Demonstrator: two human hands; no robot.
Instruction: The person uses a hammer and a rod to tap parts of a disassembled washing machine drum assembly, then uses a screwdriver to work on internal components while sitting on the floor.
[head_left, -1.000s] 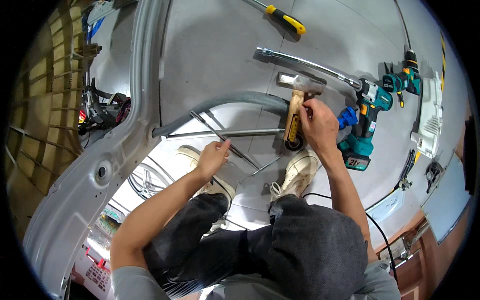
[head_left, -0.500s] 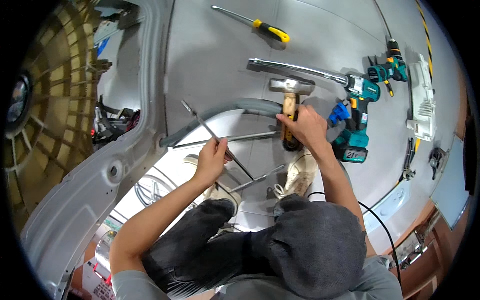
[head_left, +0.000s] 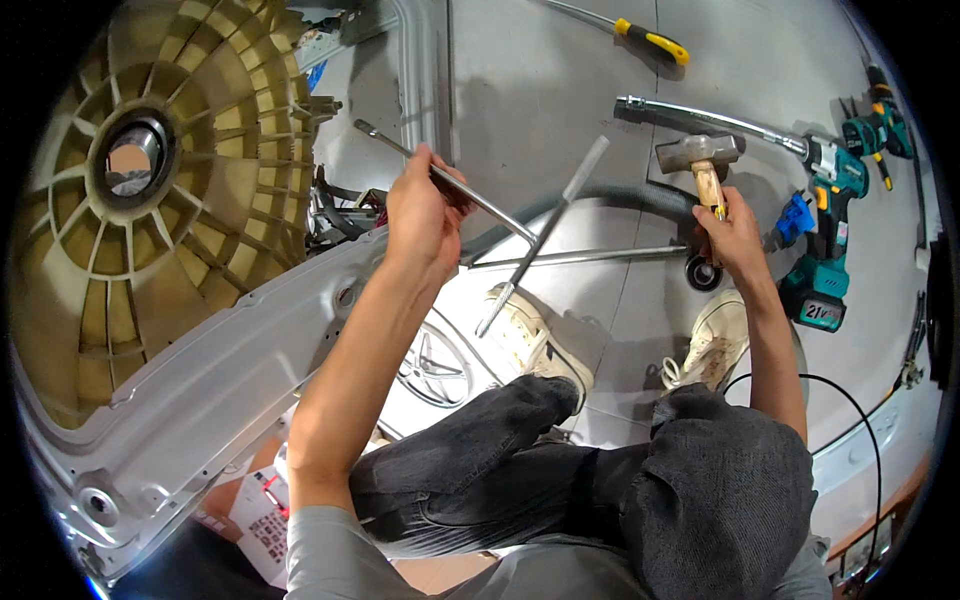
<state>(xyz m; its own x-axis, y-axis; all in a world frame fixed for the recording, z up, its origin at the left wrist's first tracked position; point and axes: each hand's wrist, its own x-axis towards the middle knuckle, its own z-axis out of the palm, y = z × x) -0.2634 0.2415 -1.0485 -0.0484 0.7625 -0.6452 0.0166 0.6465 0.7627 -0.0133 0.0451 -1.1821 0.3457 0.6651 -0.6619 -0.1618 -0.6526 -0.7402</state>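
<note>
My left hand [head_left: 418,212] is closed round the shaft of a T-handle wrench [head_left: 487,207], a steel rod with a long crossbar at its near end. The wrench is held up over the floor beside the large ribbed drum part. On the right, my right hand [head_left: 733,235] grips the wooden handle of a hammer [head_left: 706,182] with a blocky steel head. Its lower handle is hidden by my fingers. Just below that hand is a dark round ring [head_left: 703,272]; whether it is the handle's butt or a separate part I cannot tell.
The yellowish ribbed drum [head_left: 225,185] and pale metal housing [head_left: 210,370] fill the left. A grey hose [head_left: 610,203] and metal bar [head_left: 590,257] lie ahead. A cordless impact wrench [head_left: 835,185], second power tool [head_left: 880,125] and screwdriver [head_left: 650,42] are on the floor.
My left hand has lifted the T-handle wrench up and away, swinging its crossbar into view. My right hand has closed on the hammer handle. The whole view has shifted left.
</note>
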